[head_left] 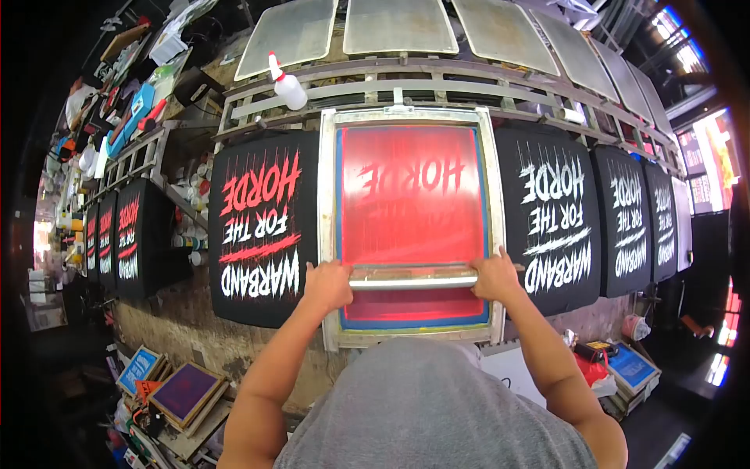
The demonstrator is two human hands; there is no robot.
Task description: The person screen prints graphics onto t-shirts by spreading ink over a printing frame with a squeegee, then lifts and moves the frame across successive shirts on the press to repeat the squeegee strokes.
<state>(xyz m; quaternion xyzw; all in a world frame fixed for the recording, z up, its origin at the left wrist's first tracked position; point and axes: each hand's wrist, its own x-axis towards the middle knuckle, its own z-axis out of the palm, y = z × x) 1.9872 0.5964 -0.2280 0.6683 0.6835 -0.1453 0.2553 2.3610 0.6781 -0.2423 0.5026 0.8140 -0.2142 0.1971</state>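
A framed printing screen (pixel 412 195), its mesh coated with red ink, lies between black printed shirts. Across its lower part runs a long squeegee (pixel 414 279). My left hand (pixel 329 286) is closed round the squeegee's left end, and my right hand (pixel 498 278) grips its right end. Lettering shows faintly through the upper mesh. To the left lies a black shirt (pixel 259 293) with red and white lettering; the black shirt (pixel 549 302) on the right has white lettering only.
A white spray bottle (pixel 291 91) with a red nozzle stands on the rail behind the screen. Pale flat boards (pixel 400 27) line the back. More printed shirts extend both ways. Small framed screens (pixel 186 393) are stacked at lower left, others (pixel 631 366) at lower right.
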